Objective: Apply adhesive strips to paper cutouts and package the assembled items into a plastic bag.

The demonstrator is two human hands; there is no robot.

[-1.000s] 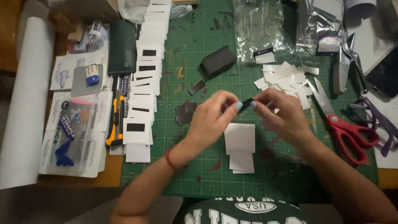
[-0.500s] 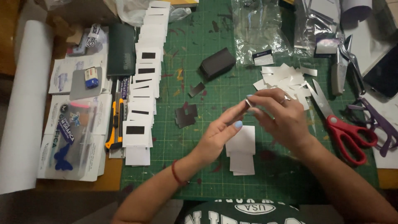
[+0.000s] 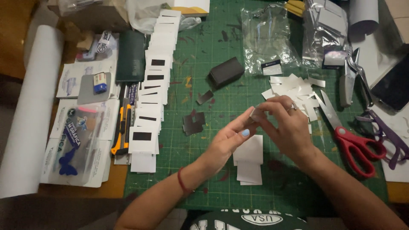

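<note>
1. The left hand (image 3: 228,142) and right hand (image 3: 287,125) meet above the green cutting mat (image 3: 221,42); their fingers are clamped together on a small pale paper piece (image 3: 257,114), thin and flat.
2. Just below the fingers lies a short stack of white paper squares (image 3: 250,159).
3. Beyond the fingers sits a loose heap of white slips (image 3: 294,87); a matte black block (image 3: 226,71) lies further left.
4. Right of the fingers rest red-handled scissors (image 3: 351,142).
5. Far left of the fingers, a row of white cards (image 3: 151,89) with black rectangles runs along the gridded mat on the wooden bench (image 3: 12,38).
</note>
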